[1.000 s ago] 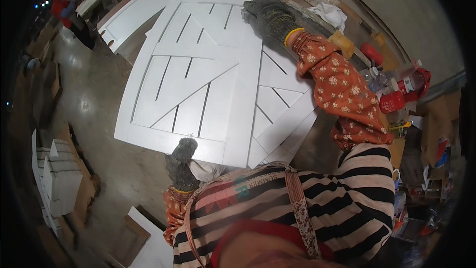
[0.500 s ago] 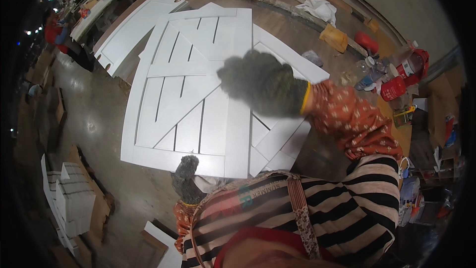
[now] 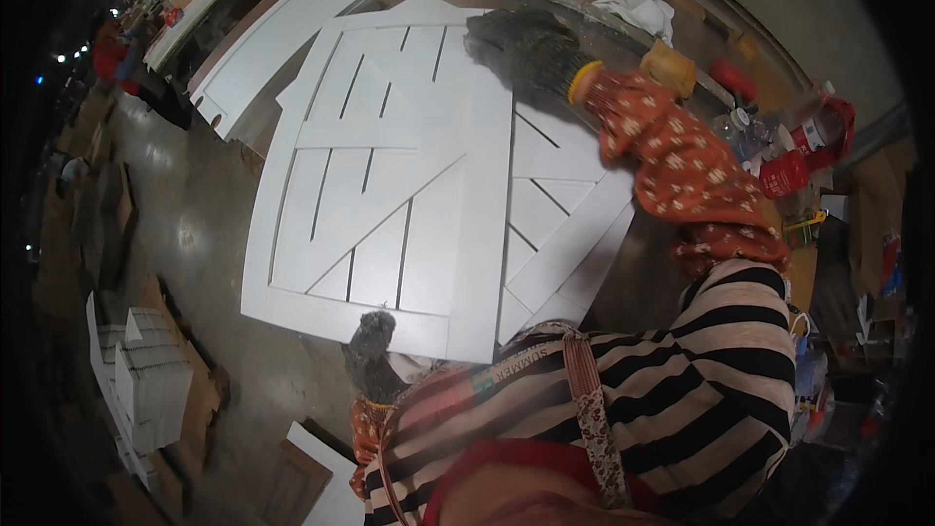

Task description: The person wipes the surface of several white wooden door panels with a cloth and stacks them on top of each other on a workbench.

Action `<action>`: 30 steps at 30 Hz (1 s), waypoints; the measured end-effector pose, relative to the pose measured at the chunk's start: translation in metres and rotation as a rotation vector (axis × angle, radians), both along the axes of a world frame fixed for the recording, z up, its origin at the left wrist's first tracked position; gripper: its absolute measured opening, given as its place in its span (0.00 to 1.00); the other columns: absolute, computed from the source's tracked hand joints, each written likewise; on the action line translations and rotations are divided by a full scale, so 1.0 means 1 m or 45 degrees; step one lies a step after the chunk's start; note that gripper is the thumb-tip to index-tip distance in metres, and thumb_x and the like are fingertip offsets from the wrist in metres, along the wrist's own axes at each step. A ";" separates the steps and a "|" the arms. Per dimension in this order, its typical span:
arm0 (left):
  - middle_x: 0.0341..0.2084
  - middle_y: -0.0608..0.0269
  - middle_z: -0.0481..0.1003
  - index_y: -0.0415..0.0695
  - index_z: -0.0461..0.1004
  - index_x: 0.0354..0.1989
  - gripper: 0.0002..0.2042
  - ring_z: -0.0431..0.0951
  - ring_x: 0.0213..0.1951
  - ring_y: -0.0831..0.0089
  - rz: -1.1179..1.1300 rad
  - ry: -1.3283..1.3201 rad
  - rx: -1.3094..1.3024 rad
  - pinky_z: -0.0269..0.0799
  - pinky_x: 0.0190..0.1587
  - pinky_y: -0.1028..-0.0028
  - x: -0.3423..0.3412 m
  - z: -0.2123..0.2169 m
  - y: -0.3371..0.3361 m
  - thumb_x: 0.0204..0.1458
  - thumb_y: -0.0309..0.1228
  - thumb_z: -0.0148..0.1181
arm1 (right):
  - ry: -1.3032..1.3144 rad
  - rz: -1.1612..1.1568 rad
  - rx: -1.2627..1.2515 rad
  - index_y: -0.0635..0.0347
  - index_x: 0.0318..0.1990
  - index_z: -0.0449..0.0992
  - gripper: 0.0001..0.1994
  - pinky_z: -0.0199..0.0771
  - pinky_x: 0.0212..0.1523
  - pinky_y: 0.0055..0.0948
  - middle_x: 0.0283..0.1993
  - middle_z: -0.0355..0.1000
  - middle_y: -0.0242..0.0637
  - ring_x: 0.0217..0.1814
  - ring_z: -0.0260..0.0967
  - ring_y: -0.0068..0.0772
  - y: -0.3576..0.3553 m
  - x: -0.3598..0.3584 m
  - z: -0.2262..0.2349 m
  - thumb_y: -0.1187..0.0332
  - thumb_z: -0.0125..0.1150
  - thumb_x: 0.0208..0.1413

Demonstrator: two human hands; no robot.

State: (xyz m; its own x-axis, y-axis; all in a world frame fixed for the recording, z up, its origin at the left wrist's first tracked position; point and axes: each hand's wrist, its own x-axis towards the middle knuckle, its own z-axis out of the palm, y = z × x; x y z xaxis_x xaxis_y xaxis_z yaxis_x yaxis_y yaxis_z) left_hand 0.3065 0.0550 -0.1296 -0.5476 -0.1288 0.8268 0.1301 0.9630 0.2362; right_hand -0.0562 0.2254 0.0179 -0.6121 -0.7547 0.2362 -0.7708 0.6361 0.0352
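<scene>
A white door-like panel (image 3: 429, 244) with dark slots and a diagonal groove lies in front of me on top of other white panels. My left hand (image 3: 372, 351), in a dark grey knit glove, grips its near edge, with a gloved digit on the top face and the rest hidden below. Beside that hand a bit of white material (image 3: 411, 367) shows under the edge. My right hand (image 3: 526, 51), gloved alike, is at the panel's far right corner. Its fingers are blurred, so their grip is unclear. A second grooved white panel (image 3: 570, 170) sticks out underneath on the right.
Another white panel (image 3: 268, 54) lies at the far left. A white cloth (image 3: 638, 15), a yellowish block (image 3: 668, 68) and red bottles (image 3: 784, 175) line the right side. White pieces (image 3: 156, 390) lie on cardboard at lower left. A person (image 3: 122, 58) stands far left.
My right hand has moved from above the panel's middle away to its far right corner. My left hand stays at the near edge. The panel appears slightly shifted, with the view shifting too.
</scene>
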 end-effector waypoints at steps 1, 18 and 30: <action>0.39 0.53 0.79 0.34 0.78 0.39 0.13 0.80 0.43 0.62 0.003 0.000 0.019 0.76 0.50 0.70 -0.003 -0.001 -0.003 0.54 0.33 0.60 | 0.098 0.195 -0.101 0.55 0.40 0.75 0.09 0.72 0.48 0.41 0.45 0.75 0.41 0.46 0.73 0.44 0.007 0.012 -0.011 0.62 0.51 0.63; 0.42 0.56 0.79 0.38 0.75 0.44 0.19 0.79 0.47 0.65 -0.379 -0.104 0.799 0.75 0.53 0.68 0.022 -0.028 -0.036 0.47 0.36 0.70 | 0.078 0.440 0.006 0.55 0.42 0.75 0.09 0.72 0.42 0.34 0.47 0.71 0.35 0.42 0.69 0.36 0.025 0.112 -0.004 0.70 0.57 0.53; 0.45 0.53 0.77 0.37 0.73 0.49 0.25 0.78 0.48 0.62 -0.437 -0.131 0.784 0.73 0.54 0.65 0.038 -0.096 -0.072 0.46 0.39 0.70 | 0.016 0.007 0.250 0.55 0.49 0.76 0.17 0.69 0.55 0.46 0.46 0.75 0.43 0.46 0.73 0.46 0.026 0.075 0.014 0.55 0.51 0.62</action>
State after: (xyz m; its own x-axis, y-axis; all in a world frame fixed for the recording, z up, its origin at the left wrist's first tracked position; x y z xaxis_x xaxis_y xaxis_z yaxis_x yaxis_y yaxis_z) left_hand 0.3444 -0.0168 -0.2252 -0.7124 -0.3622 0.6011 0.3498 0.5592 0.7516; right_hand 0.0185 0.2515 0.0316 -0.6059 -0.7902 0.0916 -0.7727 0.6120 0.1684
